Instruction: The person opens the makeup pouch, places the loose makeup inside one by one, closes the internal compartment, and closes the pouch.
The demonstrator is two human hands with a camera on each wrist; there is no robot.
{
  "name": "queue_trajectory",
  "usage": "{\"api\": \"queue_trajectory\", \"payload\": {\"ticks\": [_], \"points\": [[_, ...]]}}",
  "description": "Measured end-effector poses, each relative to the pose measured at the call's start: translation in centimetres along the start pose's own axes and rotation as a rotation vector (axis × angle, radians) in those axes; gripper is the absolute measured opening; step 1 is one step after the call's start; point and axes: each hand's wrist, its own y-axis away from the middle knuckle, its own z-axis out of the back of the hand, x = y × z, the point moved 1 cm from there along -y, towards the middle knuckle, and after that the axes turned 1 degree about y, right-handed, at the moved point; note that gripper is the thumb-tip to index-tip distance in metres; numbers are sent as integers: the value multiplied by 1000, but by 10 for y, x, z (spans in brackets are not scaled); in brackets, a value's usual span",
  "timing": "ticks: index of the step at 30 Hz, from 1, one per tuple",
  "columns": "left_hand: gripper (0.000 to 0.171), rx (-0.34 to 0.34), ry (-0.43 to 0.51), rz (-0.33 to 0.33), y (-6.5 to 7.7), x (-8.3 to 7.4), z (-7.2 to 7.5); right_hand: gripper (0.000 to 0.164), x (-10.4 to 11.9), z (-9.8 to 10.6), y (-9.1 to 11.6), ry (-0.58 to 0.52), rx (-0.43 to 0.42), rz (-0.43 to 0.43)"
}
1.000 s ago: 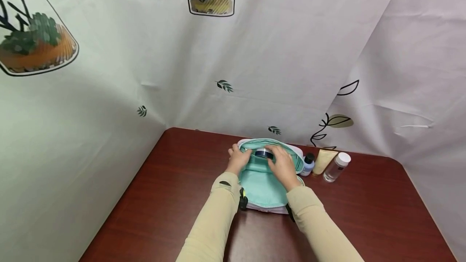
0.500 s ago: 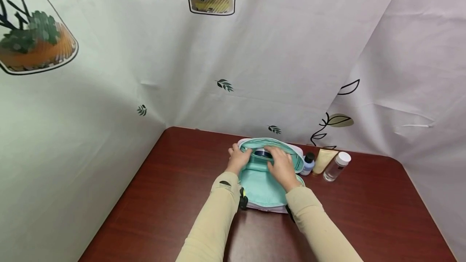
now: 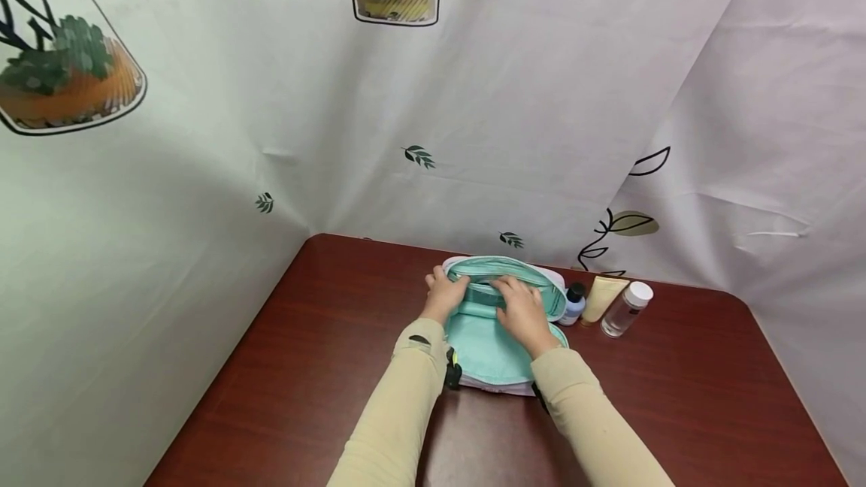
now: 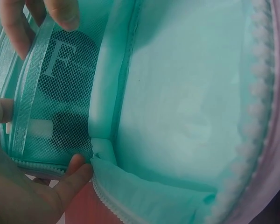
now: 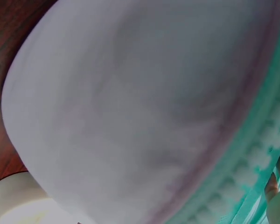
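A mint-lined toiletry bag (image 3: 487, 355) lies unzipped on the table, lid folded toward me. Inside, a mesh pocket (image 4: 70, 102) holds a dark round jar (image 4: 60, 65) with a pale letter F, and a dark piece with a white end (image 4: 39, 128) below it. My left hand (image 3: 444, 297) grips the pocket's left side, thumb at its band and fingers outside the bag. My right hand (image 3: 524, 314) reaches over the pocket; its fingers go behind the band and its thumb lies in front of the mesh, pinching the edge. The right wrist view mostly shows the bag's pale outside (image 5: 107, 116).
Right of the bag stand a small blue bottle with a black cap (image 3: 573, 304), a cream tube (image 3: 602, 299) and a clear bottle with a white cap (image 3: 625, 310). The reddish-brown table (image 3: 325, 344) meets a printed cloth backdrop (image 3: 338, 96) behind.
The dark jar has gone down from between the right hand's fingers into the mesh pocket. My right hand has shifted slightly with it; the left hand stays at the bag's left side.
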Motion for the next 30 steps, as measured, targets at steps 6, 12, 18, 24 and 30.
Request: {"api": "queue_trajectory", "payload": {"ticks": [6, 12, 18, 24, 30], "points": [[75, 2, 1, -23, 3, 0, 2, 52, 1, 2, 1, 16, 24, -2], [94, 7, -26, -60, 5, 6, 2, 50, -9, 13, 11, -216, 2, -24], [92, 9, -4, -63, 4, 9, 1, 32, -38, 35, 33, -357, -136, -83], [89, 10, 11, -60, 5, 10, 1, 18, -66, 51, 58, -261, -116, -192], [88, 7, 4, -64, 6, 9, 1, 18, -88, 58, 85, -272, 259, -385]]}}
